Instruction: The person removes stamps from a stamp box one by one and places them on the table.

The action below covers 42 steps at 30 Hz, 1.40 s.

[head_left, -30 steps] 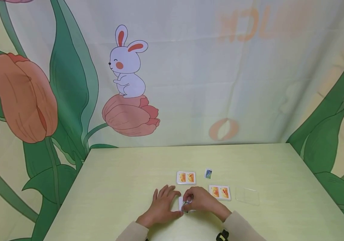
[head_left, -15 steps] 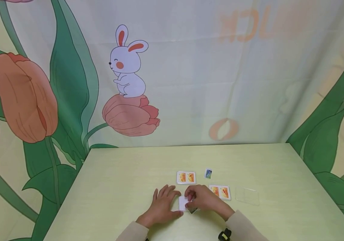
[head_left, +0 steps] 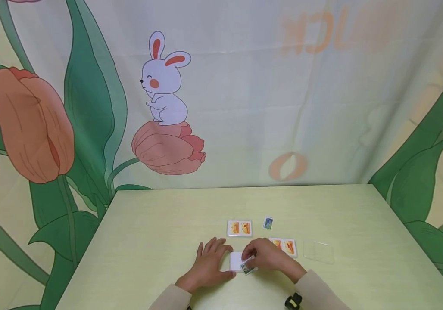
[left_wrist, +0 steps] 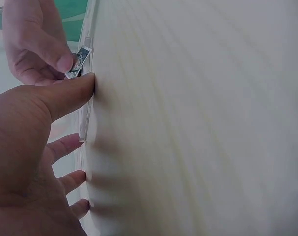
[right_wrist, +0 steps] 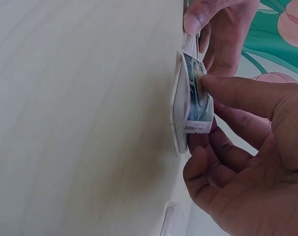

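Your right grip pinches the stamp at the white case's right end; likely light, easily creased, so favour its edges. Your left grip, fingers spread, touches the case.

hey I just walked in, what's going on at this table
A person is handling a stamp: the right hand pinches it, tilted, over the right part of a flat white case. The left hand is spread, its thumb at the case's near edge. I can't tell whether the stamp touches the case. Farther back lie an orange-picture case and another stamp; a clear cover lies off to the right.
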Each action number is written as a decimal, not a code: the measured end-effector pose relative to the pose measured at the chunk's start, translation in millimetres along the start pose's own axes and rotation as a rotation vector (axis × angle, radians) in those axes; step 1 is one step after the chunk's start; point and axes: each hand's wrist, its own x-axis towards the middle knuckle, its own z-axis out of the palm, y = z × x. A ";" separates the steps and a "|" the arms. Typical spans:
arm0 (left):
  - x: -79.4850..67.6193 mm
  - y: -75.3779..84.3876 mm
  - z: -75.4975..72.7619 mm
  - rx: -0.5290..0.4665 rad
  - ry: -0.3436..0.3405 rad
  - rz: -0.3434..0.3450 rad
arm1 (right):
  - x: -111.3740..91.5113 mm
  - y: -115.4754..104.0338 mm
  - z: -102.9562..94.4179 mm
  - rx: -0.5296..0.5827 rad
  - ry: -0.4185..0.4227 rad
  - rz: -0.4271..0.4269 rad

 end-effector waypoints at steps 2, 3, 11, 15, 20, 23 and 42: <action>0.1 0.1 -0.1 0.002 -0.001 -0.004 | 0.0 1.5 0.3 -0.006 -0.004 -0.013; 0.1 0.1 -0.2 0.002 -0.003 -0.007 | 0.0 2.1 0.4 -0.007 -0.007 -0.019; -0.1 1.4 -1.7 -0.009 -0.013 -0.011 | 0.3 5.2 -0.1 -0.004 -0.007 -0.028; -0.1 1.4 -1.8 -0.003 -0.015 -0.006 | 2.0 9.3 1.4 0.016 0.012 -0.018; -0.2 0.5 -1.8 0.000 -0.020 -0.004 | 4.0 11.5 0.4 0.089 0.024 0.000; -0.4 -0.3 -1.4 -0.003 -0.021 -0.003 | 4.3 11.0 -3.3 0.133 0.036 0.007; -0.3 -0.5 -0.1 0.006 -0.015 -0.013 | 2.0 24.2 -47.2 0.285 0.203 0.100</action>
